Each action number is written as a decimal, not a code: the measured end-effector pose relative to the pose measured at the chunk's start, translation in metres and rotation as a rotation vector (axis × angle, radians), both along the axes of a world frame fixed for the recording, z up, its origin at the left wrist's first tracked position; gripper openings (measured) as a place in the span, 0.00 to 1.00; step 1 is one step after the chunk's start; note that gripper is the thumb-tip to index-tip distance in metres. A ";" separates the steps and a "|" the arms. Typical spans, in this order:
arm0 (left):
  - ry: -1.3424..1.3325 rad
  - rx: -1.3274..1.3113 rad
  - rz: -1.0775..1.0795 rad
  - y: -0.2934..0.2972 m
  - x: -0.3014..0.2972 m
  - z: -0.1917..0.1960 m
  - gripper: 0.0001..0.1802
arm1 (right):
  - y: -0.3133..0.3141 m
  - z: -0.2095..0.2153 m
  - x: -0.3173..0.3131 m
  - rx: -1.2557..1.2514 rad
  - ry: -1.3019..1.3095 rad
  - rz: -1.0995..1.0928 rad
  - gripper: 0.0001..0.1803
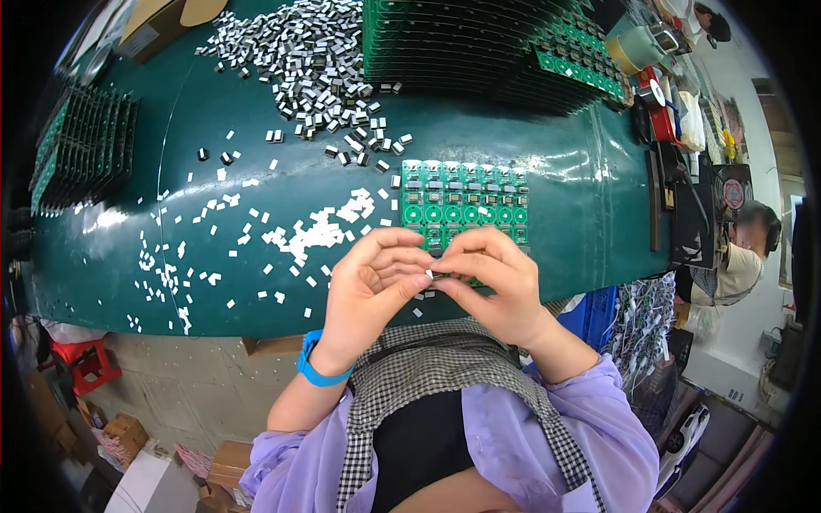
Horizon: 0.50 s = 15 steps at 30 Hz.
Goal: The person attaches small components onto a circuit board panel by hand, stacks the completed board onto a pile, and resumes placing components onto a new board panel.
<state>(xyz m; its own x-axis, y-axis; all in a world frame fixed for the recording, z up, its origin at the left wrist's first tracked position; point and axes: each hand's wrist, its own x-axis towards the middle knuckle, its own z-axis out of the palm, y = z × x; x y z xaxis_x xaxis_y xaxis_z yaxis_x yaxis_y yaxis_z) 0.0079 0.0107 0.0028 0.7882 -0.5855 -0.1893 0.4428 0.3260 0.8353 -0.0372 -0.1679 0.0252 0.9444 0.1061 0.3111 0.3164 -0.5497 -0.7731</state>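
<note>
My hands meet just over the near edge of a green circuit board panel [466, 201] with rows of small mounted parts. Between the fingertips shows a small white piece [430, 274]. The thumb of my left hand [368, 274] presses against it, the other fingers curled behind. My right hand [505, 278] is closed in a pinch right beside it; the fingers hide most of what lies between them. Left of my hands, small white rectangular pieces [316, 232] are scattered on the green tabletop [231, 171]. Beyond them is a heap of black-and-white block-shaped components [316, 60].
Tall stacks of circuit boards [453, 43] stand at the back, and another board stack [85, 145] at the far left. Tools and a red box [660, 115] line the right side. A person [740, 256] sits at the right. A red stool [88, 363] stands below left.
</note>
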 end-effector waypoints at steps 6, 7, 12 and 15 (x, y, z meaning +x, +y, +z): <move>-0.002 0.029 0.114 -0.003 -0.018 -0.003 0.18 | 0.018 -0.005 -0.012 -0.247 -0.263 -0.057 0.16; -0.058 0.045 0.132 -0.003 -0.021 -0.004 0.18 | 0.019 -0.008 -0.013 -0.236 -0.288 -0.037 0.15; -0.200 0.120 0.146 0.003 -0.021 0.004 0.15 | 0.017 -0.007 -0.019 0.242 0.007 -0.089 0.14; -0.702 0.324 0.199 0.006 -0.018 0.000 0.13 | 0.013 -0.009 -0.024 0.942 0.435 -0.036 0.11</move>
